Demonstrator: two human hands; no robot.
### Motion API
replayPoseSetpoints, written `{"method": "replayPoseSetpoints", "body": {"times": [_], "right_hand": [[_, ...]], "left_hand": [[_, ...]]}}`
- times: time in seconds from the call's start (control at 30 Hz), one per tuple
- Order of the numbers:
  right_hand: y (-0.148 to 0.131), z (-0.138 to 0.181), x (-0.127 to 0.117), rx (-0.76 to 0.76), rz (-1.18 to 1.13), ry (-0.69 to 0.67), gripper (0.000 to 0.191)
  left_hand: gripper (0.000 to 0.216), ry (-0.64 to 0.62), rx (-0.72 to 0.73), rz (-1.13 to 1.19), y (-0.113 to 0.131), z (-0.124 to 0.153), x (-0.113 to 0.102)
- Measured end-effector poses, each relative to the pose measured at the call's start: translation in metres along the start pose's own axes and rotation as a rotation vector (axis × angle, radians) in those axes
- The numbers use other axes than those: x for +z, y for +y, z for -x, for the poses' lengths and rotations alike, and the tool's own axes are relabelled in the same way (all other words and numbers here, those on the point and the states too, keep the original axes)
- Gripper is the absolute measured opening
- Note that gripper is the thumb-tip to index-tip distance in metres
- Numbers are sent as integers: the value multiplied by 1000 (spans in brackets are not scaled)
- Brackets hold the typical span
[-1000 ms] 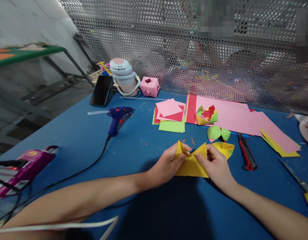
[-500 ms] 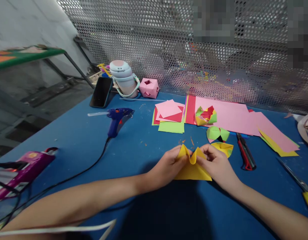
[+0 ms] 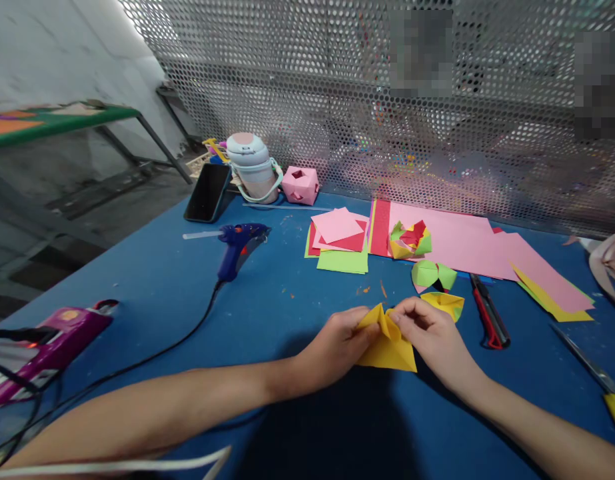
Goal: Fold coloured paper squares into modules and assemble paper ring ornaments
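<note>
A sheet of yellow paper (image 3: 388, 353) is pinched between both hands above the blue table, its upper edge bent into a pointed fold. My left hand (image 3: 344, 343) is closed on its left side, thumb in front. On the upper right corner, my right hand (image 3: 430, 333) has its thumb and fingers pressed together. Just beyond the right hand lie a folded yellow paper piece (image 3: 444, 305) and a green and pink folded piece (image 3: 432, 273). Behind them sits a multicoloured folded paper shape (image 3: 410, 240).
A blue glue gun (image 3: 234, 247) lies left, its cord running to a purple power strip (image 3: 52, 347). Further back are a phone (image 3: 208, 193), a bottle (image 3: 254, 167) and a pink paper polyhedron (image 3: 300, 185). Paper squares (image 3: 340, 230), a cutter (image 3: 488, 310) and scissors (image 3: 594, 370) are also there.
The two upper points of the yellow paper have come closer together, narrowing the curl between them. My right hand has shifted slightly left. The view has tilted up a little.
</note>
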State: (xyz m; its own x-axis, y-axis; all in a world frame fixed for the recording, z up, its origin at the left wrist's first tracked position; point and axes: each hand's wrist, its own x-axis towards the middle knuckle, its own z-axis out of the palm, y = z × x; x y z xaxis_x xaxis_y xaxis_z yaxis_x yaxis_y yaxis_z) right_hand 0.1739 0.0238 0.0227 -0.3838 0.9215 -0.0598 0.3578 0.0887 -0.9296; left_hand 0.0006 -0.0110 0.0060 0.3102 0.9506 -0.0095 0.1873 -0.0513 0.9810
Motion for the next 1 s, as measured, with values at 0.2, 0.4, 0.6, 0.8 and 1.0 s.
{"method": "replayPoseSetpoints", "body": {"times": [0.2, 0.4, 0.6, 0.8, 1.0], "right_hand": [[-3, 1, -1, -15, -97, -28, 23], [2, 2, 12, 1, -275, -57, 33], [1, -10, -3, -20, -138, 99, 29], [-1, -13, -18, -128, 172, 68, 24], [-2, -11, -13, -84, 47, 131, 29]], "left_hand": [[17, 159, -172, 278, 7, -4, -2], [27, 229, -184, 717, 4, -8, 0], [27, 366, -234, 741, 5, -12, -9], [32, 273, -102, 457, 13, -17, -22], [24, 114, -196, 405, 14, -14, -11]]}}
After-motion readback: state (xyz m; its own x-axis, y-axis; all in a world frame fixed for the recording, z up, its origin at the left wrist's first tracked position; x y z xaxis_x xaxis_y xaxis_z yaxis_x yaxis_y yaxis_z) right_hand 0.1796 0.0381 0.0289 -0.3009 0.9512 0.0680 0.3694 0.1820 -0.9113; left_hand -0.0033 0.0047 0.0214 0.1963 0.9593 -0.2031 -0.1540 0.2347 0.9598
